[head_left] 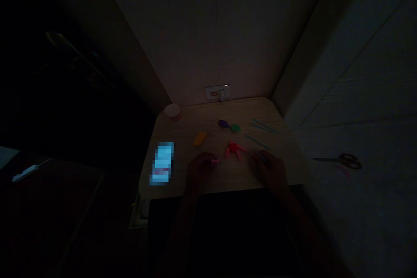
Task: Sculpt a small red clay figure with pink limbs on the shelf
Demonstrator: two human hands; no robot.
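The room is very dark. My left hand (200,167) rests on a small wooden table (182,132), fingers curled round a small pink piece of clay (215,161). My right hand (269,167) lies to the right, fingers closed on a thin teal stick (261,155). Between the hands, slightly farther back, sits a red clay figure with pink limbs (233,149). Behind it lie an orange lump (200,138), a purple lump (223,124) and a green lump (235,128).
A lit phone (162,163) lies at the table's left front. Thin teal sticks (263,127) lie at the back right. A small white pot (172,110) stands at the back left corner. A wall socket (217,92) is behind. Scissors (345,160) lie on the floor, right.
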